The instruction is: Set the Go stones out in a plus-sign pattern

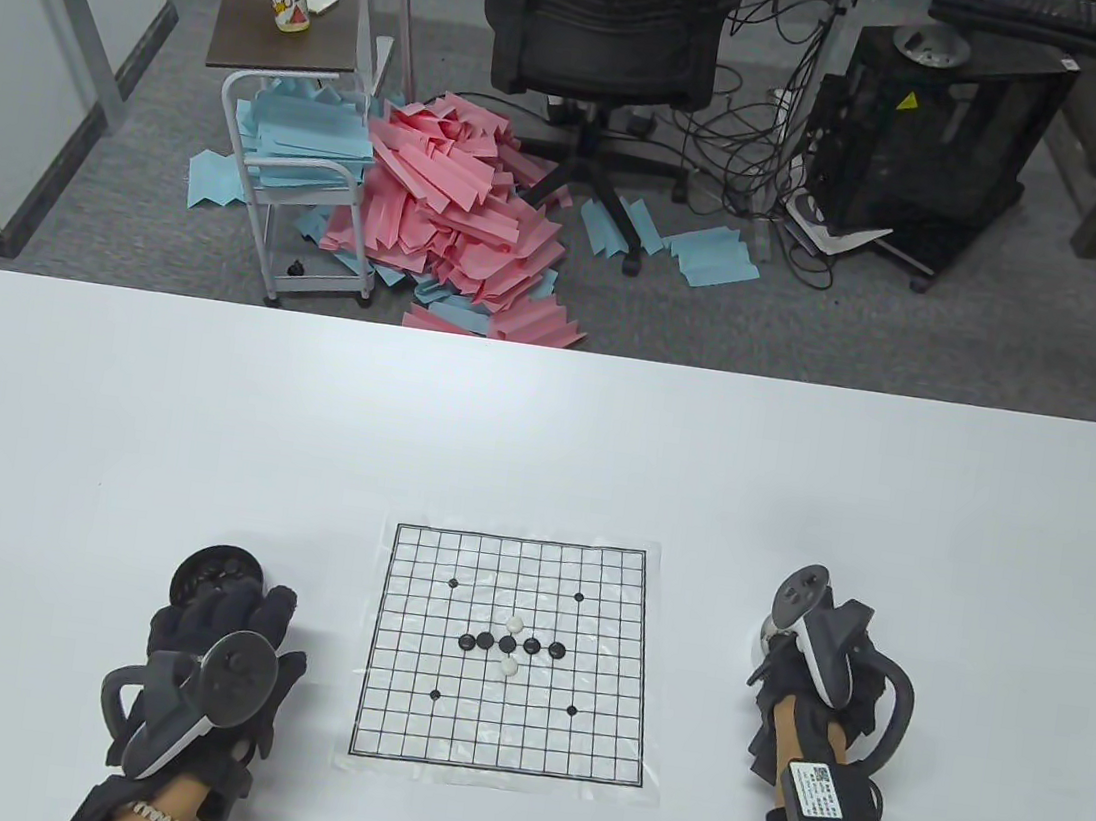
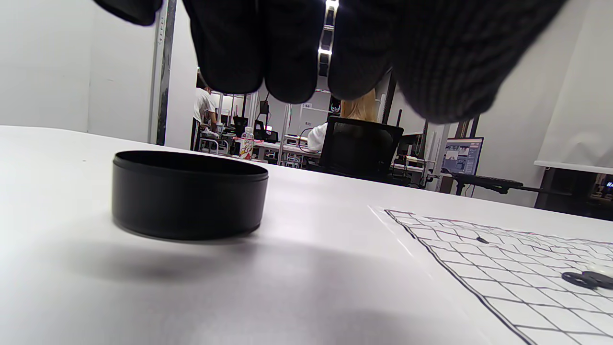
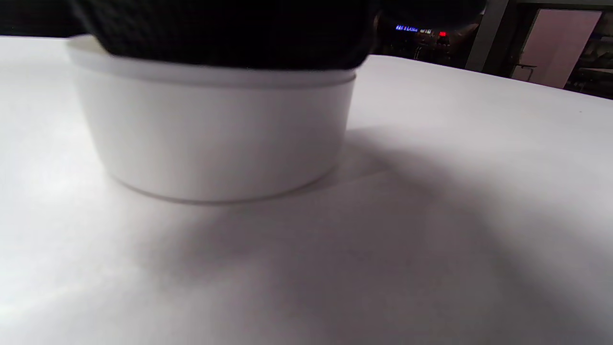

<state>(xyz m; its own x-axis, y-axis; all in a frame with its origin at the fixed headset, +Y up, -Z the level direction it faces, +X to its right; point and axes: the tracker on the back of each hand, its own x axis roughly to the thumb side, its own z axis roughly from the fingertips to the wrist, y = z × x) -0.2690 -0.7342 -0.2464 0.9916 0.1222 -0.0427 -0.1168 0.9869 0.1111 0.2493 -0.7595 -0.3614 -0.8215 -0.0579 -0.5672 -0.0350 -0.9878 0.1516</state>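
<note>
A paper Go board lies at the table's front centre. Several black stones form a horizontal row on it, with one white stone just above the row's middle and one just below. My left hand lies beside a black bowl of black stones. In the left wrist view its fingertips hang bunched above the table, right of the bowl. My right hand reaches into a white bowl. Its fingers cover the rim and their tips are hidden.
The white table stretches wide behind the board. Beyond its far edge are an office chair, a cart, and piles of pink and blue paper on the floor.
</note>
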